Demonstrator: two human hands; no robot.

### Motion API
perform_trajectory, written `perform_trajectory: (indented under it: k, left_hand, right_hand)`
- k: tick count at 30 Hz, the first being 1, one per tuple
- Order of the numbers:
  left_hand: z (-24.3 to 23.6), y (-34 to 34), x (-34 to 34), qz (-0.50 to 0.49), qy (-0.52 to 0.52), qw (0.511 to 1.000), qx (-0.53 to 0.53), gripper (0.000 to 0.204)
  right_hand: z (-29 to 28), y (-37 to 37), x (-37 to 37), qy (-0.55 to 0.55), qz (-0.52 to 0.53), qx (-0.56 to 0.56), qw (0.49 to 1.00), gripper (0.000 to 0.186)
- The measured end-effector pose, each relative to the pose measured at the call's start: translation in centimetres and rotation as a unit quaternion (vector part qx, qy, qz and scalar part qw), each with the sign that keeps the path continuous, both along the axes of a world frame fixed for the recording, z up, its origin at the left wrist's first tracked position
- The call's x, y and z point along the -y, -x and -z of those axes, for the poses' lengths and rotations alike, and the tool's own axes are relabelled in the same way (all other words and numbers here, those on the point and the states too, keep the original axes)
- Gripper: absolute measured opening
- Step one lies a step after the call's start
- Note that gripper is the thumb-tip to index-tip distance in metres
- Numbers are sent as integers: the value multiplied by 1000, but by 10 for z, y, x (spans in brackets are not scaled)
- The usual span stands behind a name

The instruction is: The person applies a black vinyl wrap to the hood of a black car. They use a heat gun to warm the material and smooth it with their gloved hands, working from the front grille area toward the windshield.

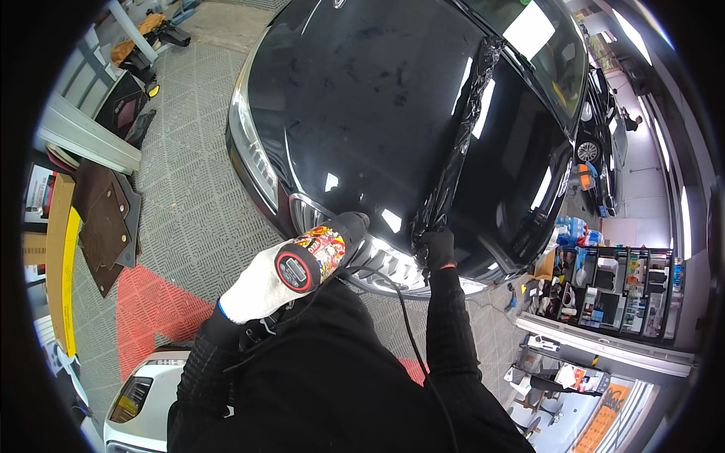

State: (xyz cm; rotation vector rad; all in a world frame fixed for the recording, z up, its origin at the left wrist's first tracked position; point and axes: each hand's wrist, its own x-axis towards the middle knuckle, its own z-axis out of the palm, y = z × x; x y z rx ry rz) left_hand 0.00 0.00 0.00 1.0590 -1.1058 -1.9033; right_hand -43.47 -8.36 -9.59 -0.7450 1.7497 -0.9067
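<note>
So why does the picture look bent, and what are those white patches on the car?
Head view: the fisheye lens bows the light strips near the dark rim; head view: patches on the glossy hood look like reflected lights, with glints along the wrinkled black film.

Counted two gloved hands point(253, 291) point(436, 251), one heat gun point(325, 253), one black film strip point(472, 106), three cars point(362, 113) point(604, 172) point(160, 389): two black, one white.

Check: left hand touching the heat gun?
Touching. The head view shows the white-gloved left hand holding up the heat gun, with no visible gap between them.
</note>
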Motion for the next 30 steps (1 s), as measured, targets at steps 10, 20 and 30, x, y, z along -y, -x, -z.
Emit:
perform_trajectory:
  k: [10,20,30]
  left_hand:
    - [-15,-2,-3,11,69,994,88,55]
    - [-30,1,9,26,65,989,128,60]
    - [-18,-2,5,25,38,993,106,59]
  right_hand:
    - [-15,-10,-2,-22,2,13,1000,30]
    - [-24,-31,-20,-16,12,-5,1000,21]
    - [-12,-37,-38,-18,32,-89,995,23]
